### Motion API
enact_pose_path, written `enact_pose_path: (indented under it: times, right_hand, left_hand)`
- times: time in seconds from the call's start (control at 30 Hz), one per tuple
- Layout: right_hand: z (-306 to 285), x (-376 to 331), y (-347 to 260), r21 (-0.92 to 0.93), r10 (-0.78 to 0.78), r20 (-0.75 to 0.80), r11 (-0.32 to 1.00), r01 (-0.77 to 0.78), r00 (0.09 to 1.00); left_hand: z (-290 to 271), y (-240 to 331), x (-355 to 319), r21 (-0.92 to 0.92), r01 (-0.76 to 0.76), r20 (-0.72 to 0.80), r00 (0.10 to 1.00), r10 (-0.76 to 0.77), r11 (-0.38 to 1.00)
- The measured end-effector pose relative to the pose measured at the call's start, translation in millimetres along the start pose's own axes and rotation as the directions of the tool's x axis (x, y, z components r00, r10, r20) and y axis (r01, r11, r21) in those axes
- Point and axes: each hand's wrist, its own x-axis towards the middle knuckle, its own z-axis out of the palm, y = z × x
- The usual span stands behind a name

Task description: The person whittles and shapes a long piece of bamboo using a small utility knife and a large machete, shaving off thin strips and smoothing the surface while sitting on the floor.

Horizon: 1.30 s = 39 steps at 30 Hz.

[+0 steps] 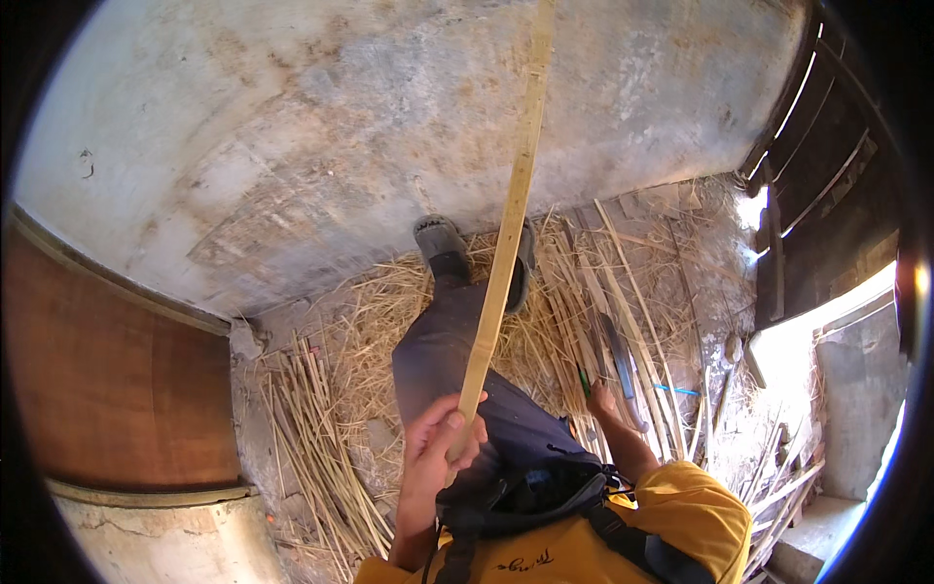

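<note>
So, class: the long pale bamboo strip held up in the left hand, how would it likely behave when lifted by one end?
The bamboo strip is long, thin and flat, so it probably flexes and sways. The left hand alone holds it upright by its lower end, so it seems light. Being flat, it is unlikely to roll if laid down.

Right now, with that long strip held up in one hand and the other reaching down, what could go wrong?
The long strip, gripped only at its low end by the left hand, might sway and hit the wall. The right hand reaches beside a blade among loose strips, so a cut seems possible. Straw underfoot could slip.
</note>
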Motion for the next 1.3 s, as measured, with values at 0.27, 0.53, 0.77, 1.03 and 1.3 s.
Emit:
enact_pose_path:
  times: [0.27,0.53,0.77,1.03,1.3]
  right_hand:
    - [-15,-14,-1,0.059,0.058,-0.001,0.997,-0.058,0.998]
    - [-51,54,146,-0.336,-0.434,0.094,0.833,0.439,0.896]
    - [-252,-90,-30,0.428,-0.418,-0.417,0.694,0.580,0.807]
    - [-346,-256,-173,0.441,-0.631,-0.620,0.210,0.872,0.466]
    - [-355,-310,-221,0.085,-0.820,-0.573,-0.053,0.995,0.005]
  left_hand:
    - [0,3,1,0.040,-0.021,-0.033,0.999,0.022,0.999]
    - [3,4,22,-0.004,-0.109,-0.001,0.994,0.109,0.994]
    - [1,-6,12,0.081,-0.197,-0.121,0.971,0.206,0.977]
    - [7,-3,9,0.119,-0.269,-0.121,0.951,0.283,0.956]
    - [11,5,-5,0.207,-0.269,-0.174,0.936,0.306,0.941]
